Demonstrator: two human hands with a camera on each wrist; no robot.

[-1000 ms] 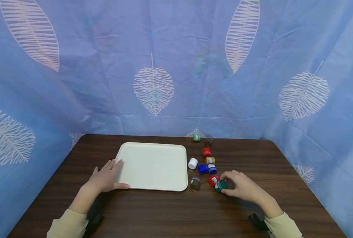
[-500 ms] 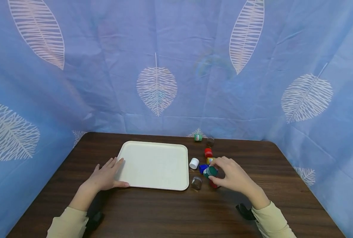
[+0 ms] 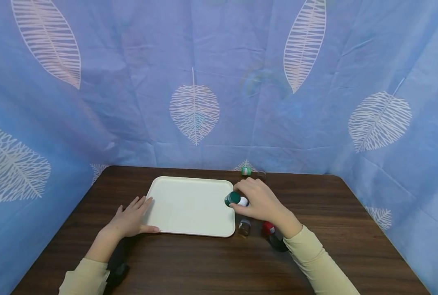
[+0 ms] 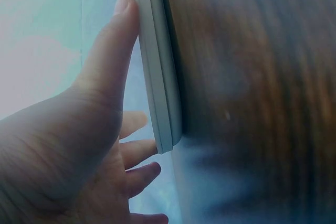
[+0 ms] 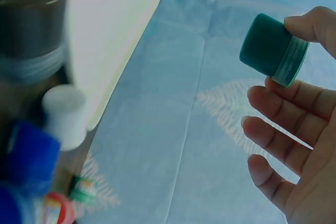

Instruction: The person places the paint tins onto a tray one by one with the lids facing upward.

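Note:
My right hand [image 3: 257,200] pinches a small dark green paint jar [image 5: 270,48] between thumb and index finger; the other fingers are spread. In the head view the jar overlaps the right rim of a cream rectangular tray [image 3: 189,207]. Straight-fingered, my left hand [image 3: 132,219] rests at the tray's left front corner. The left wrist view shows its thumb [image 4: 113,45] along the tray's edge. A white jar [image 5: 65,116] shows just beside the tray, partly behind the green jar in the head view.
Right of the tray lie a brown jar [image 3: 244,227] and a red jar [image 3: 268,228]. Blue jars [image 5: 31,153] are largely covered by my right hand in the head view. A light green jar [image 3: 246,171] and a dark one [image 3: 261,175] lie at the table's back edge.
My right hand has lifted the green jar from beside the red one and carried it left and back, over to the tray's right rim. My left hand has stayed put.

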